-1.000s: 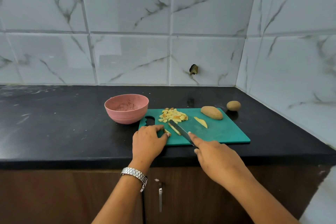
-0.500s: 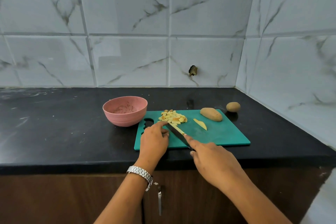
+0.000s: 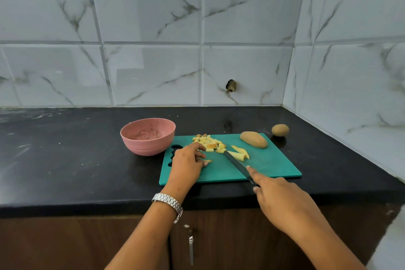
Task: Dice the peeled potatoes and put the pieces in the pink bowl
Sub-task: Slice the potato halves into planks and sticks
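Note:
A green cutting board [image 3: 271, 166] lies on the black counter. On its far left part sits a heap of diced potato pieces [image 3: 209, 143]. My right hand [image 3: 278, 199] grips a knife [image 3: 237, 165], forefinger along the spine; the blade tip carries a potato strip [image 3: 237, 155] beside another slice [image 3: 241, 151]. My left hand [image 3: 188, 163] rests on the board's left side, fingers curled near a small potato piece [image 3: 207, 161] by the heap. A long potato [image 3: 253, 139] lies on the board's far right. The pink bowl [image 3: 148, 136] stands left of the board.
A small round potato [image 3: 280, 130] sits on the counter [image 3: 65, 160] beyond the board's right corner. Marble-tiled walls close the back and right side. A cabinet door with a metal handle [image 3: 191, 247] is below the counter's front edge.
The knife has swung right and away from me, its tip now at the potato strips. My left hand moved up toward the diced heap.

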